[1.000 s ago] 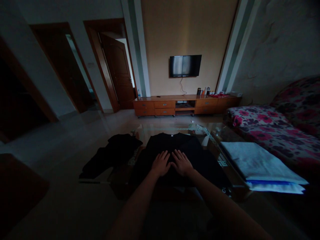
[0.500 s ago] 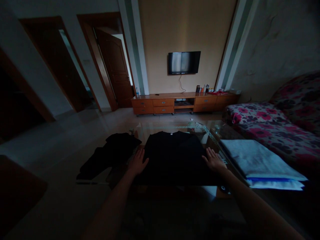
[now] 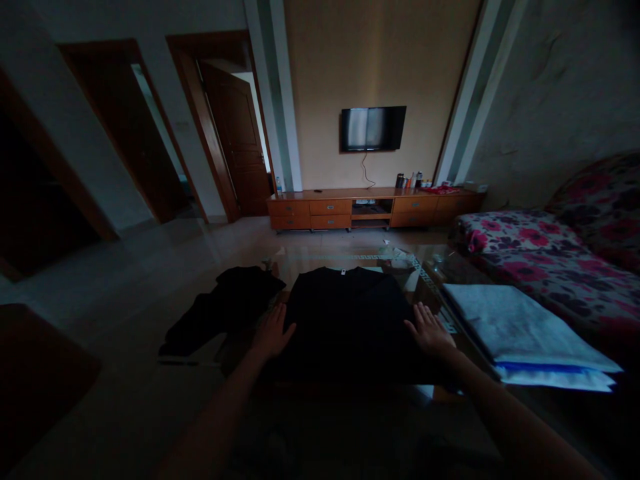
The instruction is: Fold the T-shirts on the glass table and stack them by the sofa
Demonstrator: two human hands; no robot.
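A black shirt (image 3: 347,320) lies spread on the glass coffee table (image 3: 325,253), its neckline and small white label at the far side. My left hand (image 3: 274,331) rests flat at the shirt's left edge, fingers stretched out and thumb apart. At the right edge my right hand (image 3: 429,329) lies the same way, fingers open over the cloth's border. Neither hand grips anything. Left of the shirt is a crumpled black garment (image 3: 225,307). The dim light hides the folds of the dark cloth.
Folded pale blue-grey sheets (image 3: 525,330) with a blue layer lie to the right. Beyond them is a flowered sofa (image 3: 540,260). At the back stand a low wooden TV cabinet (image 3: 330,213) with bottles and a wall-mounted television (image 3: 373,128). A brown piece of furniture (image 3: 45,367) is at left.
The camera view has shifted slightly, so the scene sits a little lower and further right. The shirt's near edge reaches lower in the picture. Both hands stay flat at its sides.
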